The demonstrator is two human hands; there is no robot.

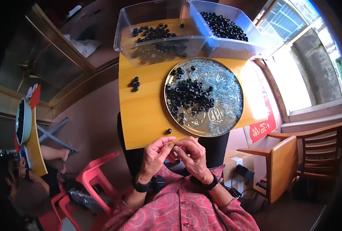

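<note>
My left hand (157, 156) and my right hand (192, 156) meet at the near edge of the yellow wooden table (140, 123). Thumbs and forefingers of both are pinched together, fingertips nearly touching; whatever they hold is too small to make out. Just beyond them lies a single black bead-like piece (169, 131). A round metal tray (167, 106) sits beyond my hands, slightly right. Its left half carries a heap of small black ring-shaped pieces (190, 94), its right half many tiny see-through pieces (223, 82).
Two see-through plastic bins stand at the table's far side: the left bin (159, 41) and right bin (232, 44) both hold black pieces. Several loose ones (135, 84) lie left. A red plastic chair (98, 173), wooden chair (282, 169) and cardboard box (236, 165) flank me. Another person (32, 188) sits far left.
</note>
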